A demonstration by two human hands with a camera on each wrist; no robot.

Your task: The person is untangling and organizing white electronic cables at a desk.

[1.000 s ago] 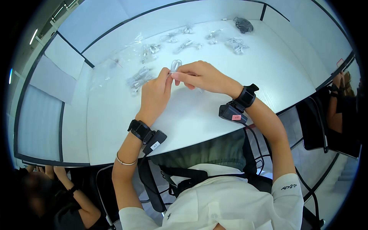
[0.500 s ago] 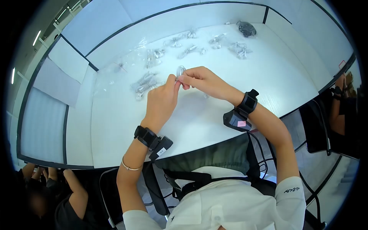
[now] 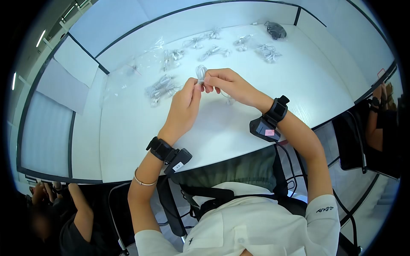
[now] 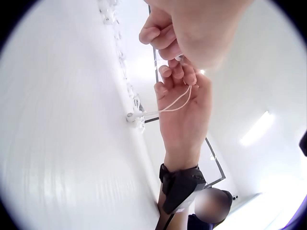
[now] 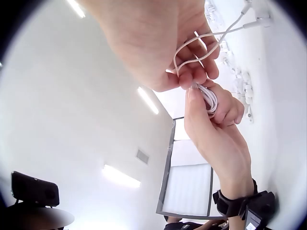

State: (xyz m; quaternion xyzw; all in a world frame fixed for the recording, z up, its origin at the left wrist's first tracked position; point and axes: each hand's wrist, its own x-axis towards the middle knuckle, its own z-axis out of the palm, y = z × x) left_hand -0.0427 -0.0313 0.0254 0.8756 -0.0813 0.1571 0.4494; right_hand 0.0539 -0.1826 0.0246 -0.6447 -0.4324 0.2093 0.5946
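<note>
A coiled bundle of white earphones stands up between the fingertips of both hands, above the white table. My left hand pinches the coil from the left, and the right wrist view shows its thumb along the looped cable. My right hand pinches the same bundle at its lower end, fingertips meeting those of the left. From the right hand a thin loop of cable hangs across the palm, with an earbud at its end, low over the table.
Several coiled white cables in clear bags lie beyond the hands, one pile close by on the left. A black bundle sits at the back right. Clear plastic film lies at the left, and low partition walls edge the table.
Both hands have shifted slightly, staying together at the bundle. More of the coil shows above the fingertips, and the dangling earbud end shows more plainly beneath the right hand.
</note>
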